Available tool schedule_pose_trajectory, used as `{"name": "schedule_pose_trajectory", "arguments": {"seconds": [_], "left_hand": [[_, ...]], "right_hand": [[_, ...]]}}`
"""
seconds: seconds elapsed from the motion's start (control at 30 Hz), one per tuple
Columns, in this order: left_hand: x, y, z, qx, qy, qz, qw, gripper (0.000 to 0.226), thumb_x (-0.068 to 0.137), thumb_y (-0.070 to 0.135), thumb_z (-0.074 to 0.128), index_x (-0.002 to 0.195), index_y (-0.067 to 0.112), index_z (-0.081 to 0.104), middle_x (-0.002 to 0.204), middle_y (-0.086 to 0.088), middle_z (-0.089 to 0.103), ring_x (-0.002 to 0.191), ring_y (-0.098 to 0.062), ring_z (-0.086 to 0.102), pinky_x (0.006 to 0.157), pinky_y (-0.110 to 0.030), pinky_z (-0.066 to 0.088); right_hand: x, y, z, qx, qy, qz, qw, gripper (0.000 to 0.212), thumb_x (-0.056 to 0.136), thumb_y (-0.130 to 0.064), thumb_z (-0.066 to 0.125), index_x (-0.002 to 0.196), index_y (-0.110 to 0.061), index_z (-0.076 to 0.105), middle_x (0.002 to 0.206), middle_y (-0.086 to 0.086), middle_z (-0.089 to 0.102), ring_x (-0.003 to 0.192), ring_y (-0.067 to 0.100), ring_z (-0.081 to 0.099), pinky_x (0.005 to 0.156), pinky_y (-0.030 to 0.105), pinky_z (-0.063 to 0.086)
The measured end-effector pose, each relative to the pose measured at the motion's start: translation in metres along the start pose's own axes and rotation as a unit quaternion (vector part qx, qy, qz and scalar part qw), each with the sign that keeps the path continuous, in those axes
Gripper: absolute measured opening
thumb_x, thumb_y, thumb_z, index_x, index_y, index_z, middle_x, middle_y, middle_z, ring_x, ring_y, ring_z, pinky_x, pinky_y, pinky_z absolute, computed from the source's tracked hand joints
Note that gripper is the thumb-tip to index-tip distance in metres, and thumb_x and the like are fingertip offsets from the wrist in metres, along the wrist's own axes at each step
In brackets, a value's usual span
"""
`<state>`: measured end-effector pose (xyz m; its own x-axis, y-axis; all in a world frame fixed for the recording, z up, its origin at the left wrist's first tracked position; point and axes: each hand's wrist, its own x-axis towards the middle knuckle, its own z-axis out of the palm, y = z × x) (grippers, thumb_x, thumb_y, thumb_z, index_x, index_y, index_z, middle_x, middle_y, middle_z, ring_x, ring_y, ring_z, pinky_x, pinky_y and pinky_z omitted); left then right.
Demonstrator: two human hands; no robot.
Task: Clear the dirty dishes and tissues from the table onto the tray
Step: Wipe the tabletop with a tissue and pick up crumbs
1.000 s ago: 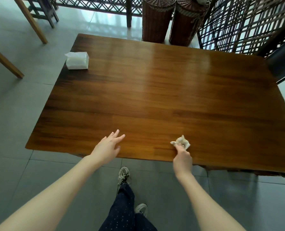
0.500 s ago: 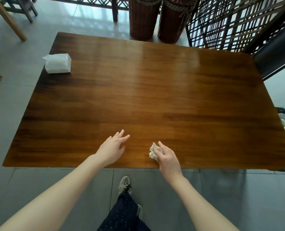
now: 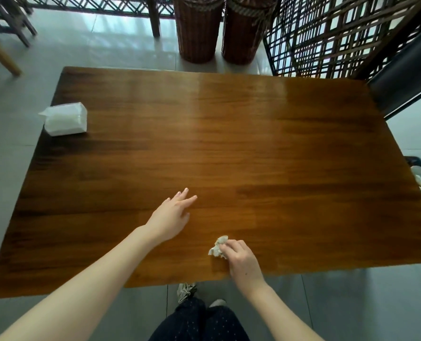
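Fingers (image 3: 232, 244) of our right hand (image 3: 244, 264) curl over the crumpled tissue (image 3: 218, 247) and pinch it against the table (image 3: 253, 143), close to the near edge. Our left hand (image 3: 171, 217) lies farther in, fingers straight and slightly spread, holding nothing; we cannot tell whether it presses on the wood or only hovers just above it.

A second ago we held the wad by the fingertips, well to the right of the left hand. Half a second ago it had slid in beside that hand, and now it sits nearer the table's edge, gripped more fully. We judge it is gathered and ready to lift, though it has not left the wood yet.

We count one crumpled tissue, one white tissue pack (image 3: 65, 119) at the far left corner, and no dishes in view. Two wicker baskets (image 3: 197, 28) stand on the floor beyond the table. One dark container (image 3: 418, 163) peeks in at the right edge with pale scraps inside; whether it is the tray we cannot tell.
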<state>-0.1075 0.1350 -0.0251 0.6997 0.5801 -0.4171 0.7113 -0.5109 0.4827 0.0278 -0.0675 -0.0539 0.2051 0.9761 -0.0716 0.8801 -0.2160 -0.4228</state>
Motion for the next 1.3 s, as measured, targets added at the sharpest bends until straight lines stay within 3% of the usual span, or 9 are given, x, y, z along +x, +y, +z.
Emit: {"name": "schedule_pose_trajectory", "arguments": {"seconds": [0.17, 0.37, 0.53, 0.7, 1.0, 1.2, 1.3], "left_hand": [[0.011, 0.0, -0.006, -0.003, -0.012, -0.02, 1.0, 0.056, 0.098, 0.015, 0.041, 0.15, 0.031, 0.025, 0.16, 0.0, 0.009, 0.147, -0.016, 0.01, 0.118, -0.034, 0.011], [0.023, -0.006, -0.028, -0.019, 0.018, -0.081, 0.996, 0.055, 0.1, 0.019, 0.04, 0.15, 0.033, 0.024, 0.16, 0.002, 0.008, 0.147, -0.017, 0.01, 0.118, -0.035, 0.013], [0.049, -0.018, -0.05, -0.034, 0.057, -0.133, 0.989, 0.054, 0.1, 0.02, 0.041, 0.149, 0.034, 0.025, 0.16, 0.003, 0.009, 0.147, -0.017, 0.01, 0.118, -0.036, 0.013], [0.079, -0.029, -0.062, -0.052, 0.081, -0.159, 0.983, 0.054, 0.099, 0.021, 0.042, 0.149, 0.034, 0.025, 0.16, 0.004, 0.01, 0.147, -0.015, 0.011, 0.117, -0.034, 0.013], [0.127, -0.037, -0.083, -0.058, 0.091, -0.17, 0.979, 0.054, 0.099, 0.022, 0.042, 0.149, 0.034, 0.024, 0.16, 0.005, 0.01, 0.147, -0.016, 0.013, 0.117, -0.033, 0.014], [0.134, -0.036, -0.09, -0.061, 0.103, -0.181, 0.976, 0.055, 0.099, 0.023, 0.043, 0.149, 0.034, 0.023, 0.16, 0.005, 0.009, 0.147, -0.015, 0.012, 0.117, -0.033, 0.015], [0.132, -0.041, -0.094, -0.055, 0.115, -0.183, 0.975, 0.055, 0.099, 0.025, 0.044, 0.149, 0.036, 0.022, 0.16, 0.007, 0.008, 0.147, -0.017, 0.012, 0.116, -0.035, 0.017]], "right_hand": [[0.048, 0.002, -0.007, 0.025, -0.021, 0.025, 0.999, 0.028, 0.077, 0.006, 0.07, 0.101, -0.009, 0.071, 0.1, 0.005, 0.066, 0.083, 0.018, 0.062, 0.067, 0.027, 0.057], [0.115, 0.013, -0.009, 0.027, -0.031, -0.007, 0.999, 0.027, 0.091, -0.001, 0.057, 0.113, -0.011, 0.068, 0.108, 0.003, 0.062, 0.093, 0.017, 0.055, 0.075, 0.026, 0.053], [0.198, 0.014, -0.012, 0.037, -0.057, -0.07, 0.995, 0.027, 0.091, 0.001, 0.054, 0.111, -0.009, 0.068, 0.11, 0.004, 0.06, 0.095, 0.019, 0.054, 0.077, 0.031, 0.054], [0.275, 0.015, -0.012, 0.053, -0.063, -0.071, 0.994, 0.027, 0.093, 0.001, 0.049, 0.109, -0.006, 0.069, 0.108, 0.007, 0.058, 0.099, 0.024, 0.053, 0.082, 0.038, 0.051], [0.358, 0.039, -0.028, 0.085, 0.028, 0.055, 0.995, 0.025, 0.094, -0.002, 0.05, 0.111, -0.004, 0.068, 0.107, 0.008, 0.058, 0.1, 0.022, 0.055, 0.086, 0.027, 0.045], [0.323, 0.035, -0.017, 0.068, -0.024, -0.136, 0.988, 0.024, 0.088, 0.007, 0.055, 0.106, -0.002, 0.069, 0.099, 0.011, 0.063, 0.087, 0.024, 0.058, 0.075, 0.035, 0.055], [0.366, 0.046, -0.028, 0.066, -0.023, -0.123, 0.99, 0.024, 0.09, 0.006, 0.051, 0.102, -0.002, 0.069, 0.104, 0.012, 0.061, 0.095, 0.025, 0.056, 0.081, 0.036, 0.052]]}}
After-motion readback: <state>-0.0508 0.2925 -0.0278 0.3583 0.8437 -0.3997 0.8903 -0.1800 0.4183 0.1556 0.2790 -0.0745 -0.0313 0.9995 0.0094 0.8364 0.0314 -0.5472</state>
